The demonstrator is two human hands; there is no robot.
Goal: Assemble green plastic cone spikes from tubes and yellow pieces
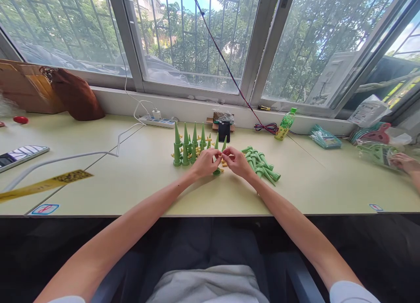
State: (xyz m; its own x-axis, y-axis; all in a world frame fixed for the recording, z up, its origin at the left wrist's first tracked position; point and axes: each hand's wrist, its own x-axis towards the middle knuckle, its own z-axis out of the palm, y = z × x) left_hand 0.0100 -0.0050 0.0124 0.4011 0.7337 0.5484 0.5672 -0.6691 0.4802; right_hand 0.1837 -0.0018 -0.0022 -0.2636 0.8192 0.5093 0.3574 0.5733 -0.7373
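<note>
My left hand (206,162) and my right hand (236,161) meet over the table, thumbs and forefingers pinched together. What they pinch is too small and too covered to make out. Below them a green plastic piece with a round base (217,172) is partly hidden by my left hand. To the left, green cone-shaped spikes with small yellow side pieces (185,150) stand upright in rows. Right of my right hand lies a loose heap of green spikes (259,163). Some yellow pieces (224,163) show between my hands and the table.
Behind the spikes stands a dark phone (224,131) against a small box. A green drink bottle (285,124), a power strip (159,121) and coiled cable (266,128) line the window side. A yellow strip (49,185) hangs at left. Another person's hand (406,162) touches bagged items at right.
</note>
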